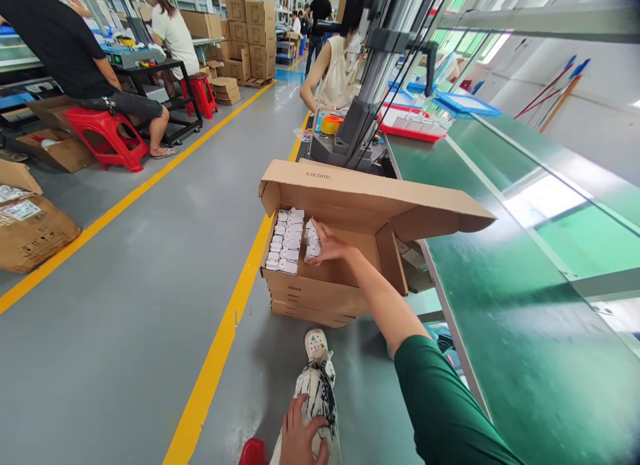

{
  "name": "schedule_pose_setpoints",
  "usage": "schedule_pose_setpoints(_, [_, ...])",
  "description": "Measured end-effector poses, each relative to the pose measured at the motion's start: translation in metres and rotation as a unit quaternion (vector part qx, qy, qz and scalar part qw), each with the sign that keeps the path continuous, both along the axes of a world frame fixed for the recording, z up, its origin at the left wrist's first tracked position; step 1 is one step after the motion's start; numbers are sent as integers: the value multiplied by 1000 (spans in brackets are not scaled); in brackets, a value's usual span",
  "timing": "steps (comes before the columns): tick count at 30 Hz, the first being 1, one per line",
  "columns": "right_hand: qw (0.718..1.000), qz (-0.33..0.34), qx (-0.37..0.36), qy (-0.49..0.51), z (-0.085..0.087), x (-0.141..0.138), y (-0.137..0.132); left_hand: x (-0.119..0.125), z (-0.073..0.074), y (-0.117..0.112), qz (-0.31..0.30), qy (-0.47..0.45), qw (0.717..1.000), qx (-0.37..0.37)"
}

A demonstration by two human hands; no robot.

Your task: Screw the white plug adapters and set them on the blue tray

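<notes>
My right hand (327,244) reaches into an open cardboard box (345,278), its fingers closed round a row of small white plastic pieces (313,242). To the left of that row, more white pieces (287,242) stand packed in two rows along the box's left wall. The rest of the box's brown floor shows bare. The lid (370,192) stands raised at the far side, printed "COLOUR:". My left hand (303,433) rests on my leg in patterned white trousers (317,392), fingers spread and holding nothing.
A green-topped workbench (500,278) runs along the right, with a red tray (413,124) on it. Behind the box stands a metal post machine (367,112). Yellow floor lines (225,338) cross the grey floor. People sit on red stools (107,135) at left; another cardboard box (37,228) is nearer.
</notes>
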State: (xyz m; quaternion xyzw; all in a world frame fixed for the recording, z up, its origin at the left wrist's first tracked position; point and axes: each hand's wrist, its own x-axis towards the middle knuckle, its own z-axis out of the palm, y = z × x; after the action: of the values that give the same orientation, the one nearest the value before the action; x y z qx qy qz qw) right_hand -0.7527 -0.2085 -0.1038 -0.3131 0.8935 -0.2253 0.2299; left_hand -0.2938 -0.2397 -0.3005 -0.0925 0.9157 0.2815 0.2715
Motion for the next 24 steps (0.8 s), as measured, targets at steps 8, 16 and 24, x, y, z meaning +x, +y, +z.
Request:
schedule_pose_setpoints(8, [999, 14, -33, -1, -6, -7, -3, -1, 4, -2, 11, -5, 1000, 17])
schedule_pose_setpoints(16, [998, 8, -70, -3, -15, -11, -17, 2, -4, -5, -3, 10, 1000, 16])
schedule_pose_setpoints(24, [996, -31, -84, -9, -7, 6, -7, 2, -7, 4, -11, 10, 999, -39])
